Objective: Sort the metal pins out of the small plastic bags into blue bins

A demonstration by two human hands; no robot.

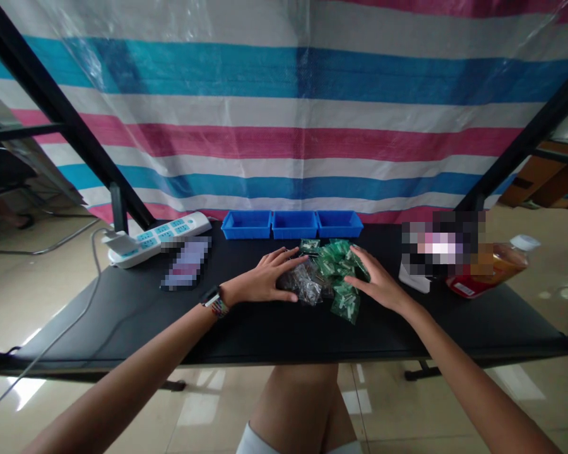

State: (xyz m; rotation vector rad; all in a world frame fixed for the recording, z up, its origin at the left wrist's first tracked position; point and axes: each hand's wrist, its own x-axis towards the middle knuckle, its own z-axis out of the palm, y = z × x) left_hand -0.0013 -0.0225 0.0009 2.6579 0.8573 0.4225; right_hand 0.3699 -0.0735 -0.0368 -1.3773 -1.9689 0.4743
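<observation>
A heap of small plastic bags lies in the middle of the black table (123, 315): green ones (338, 268) on the right and clear ones with dark contents (305, 284) on the left. My left hand (265, 277) rests with fingers stretched out against the left side of the heap, touching the clear bags. On the right side my right hand (378, 280) lies flat and open, its fingers on the green bags. Neither hand grips anything.
Three blue bins (293, 225) stand in a row behind the heap. A white power strip (158, 238) with its cable lies at the back left, a bottle of amber liquid (495, 271) at the right. A striped tarpaulin (284, 113) hangs behind the table.
</observation>
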